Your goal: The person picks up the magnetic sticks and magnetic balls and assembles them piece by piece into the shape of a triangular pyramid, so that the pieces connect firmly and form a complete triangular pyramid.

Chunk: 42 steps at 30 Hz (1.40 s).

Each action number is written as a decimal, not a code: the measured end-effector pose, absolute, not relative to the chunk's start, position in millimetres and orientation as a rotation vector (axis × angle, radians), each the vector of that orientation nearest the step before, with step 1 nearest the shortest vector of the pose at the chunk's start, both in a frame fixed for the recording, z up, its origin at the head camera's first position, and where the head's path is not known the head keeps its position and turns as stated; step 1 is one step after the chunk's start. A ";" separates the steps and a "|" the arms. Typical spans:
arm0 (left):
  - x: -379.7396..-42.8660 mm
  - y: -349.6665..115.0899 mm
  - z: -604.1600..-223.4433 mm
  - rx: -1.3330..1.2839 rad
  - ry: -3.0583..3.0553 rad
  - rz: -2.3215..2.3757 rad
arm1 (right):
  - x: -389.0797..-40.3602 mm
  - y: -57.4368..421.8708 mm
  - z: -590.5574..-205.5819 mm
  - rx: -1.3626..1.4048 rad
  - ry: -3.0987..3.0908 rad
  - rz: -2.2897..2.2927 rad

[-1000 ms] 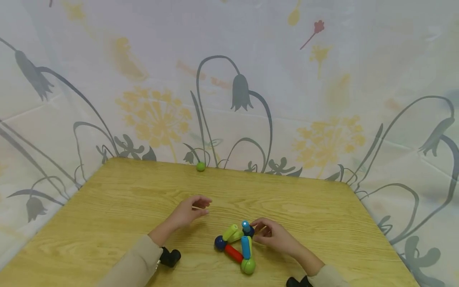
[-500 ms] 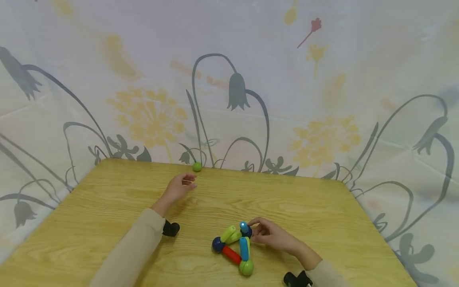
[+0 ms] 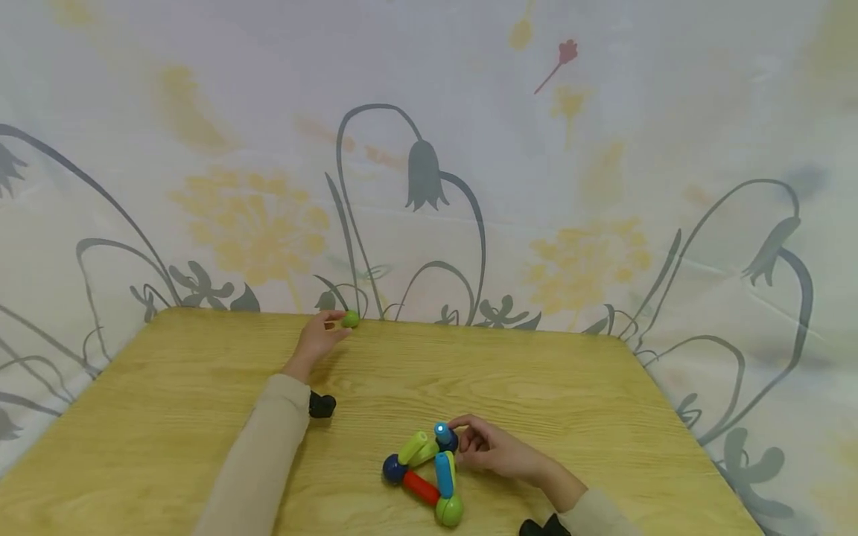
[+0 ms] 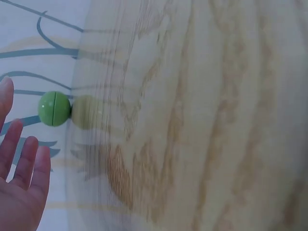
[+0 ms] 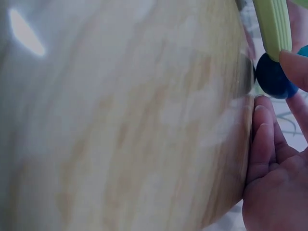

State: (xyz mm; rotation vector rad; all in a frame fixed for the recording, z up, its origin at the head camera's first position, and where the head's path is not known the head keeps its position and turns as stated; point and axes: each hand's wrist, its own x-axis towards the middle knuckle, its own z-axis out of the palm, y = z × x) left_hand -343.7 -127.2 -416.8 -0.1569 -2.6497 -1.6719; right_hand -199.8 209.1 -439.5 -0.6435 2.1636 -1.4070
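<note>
At the table's back edge sits a green ball (image 3: 351, 319). My left hand (image 3: 318, 339) reaches beside it, fingers extended and parted. In the left wrist view those fingers (image 4: 41, 168) stand apart from the ball (image 4: 54, 108). Lower in the head view lies a triangle of toy rods and balls: a red rod (image 3: 421, 488), a blue rod (image 3: 445, 474), yellow-green rods (image 3: 412, 448), a green corner ball (image 3: 450, 511) and a dark blue one (image 3: 394, 469). My right hand (image 3: 492, 449) pinches the other dark blue ball (image 5: 273, 79) between thumb and index finger, its remaining fingers curled.
The wood-grain table (image 3: 556, 387) ends at a pale curtain (image 3: 509, 186) printed with flowers, right behind the green ball. A light blue rod (image 3: 441, 429) sticks up from the pinched ball. Black wrist devices (image 3: 322, 406) sit under both sleeves.
My left hand has moved away from the toy triangle, forward to the green ball at the back edge. The right hand stays at the dark blue ball. The head view has shifted slightly.
</note>
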 end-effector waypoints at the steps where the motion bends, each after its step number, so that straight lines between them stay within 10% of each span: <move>1: -346.0 -127.1 -417.1 -0.165 -2.658 -1.675 | -199.8 209.1 -439.5 -0.641 2.169 -1.406; 22: -356.3 -117.8 -429.2 -0.678 -2.855 -1.420 | -195.1 203.0 -440.6 -0.630 2.193 -1.399; 42: -272.2 -92.9 -419.9 -0.642 -2.764 -1.810 | -196.4 203.3 -437.9 -0.596 2.190 -1.388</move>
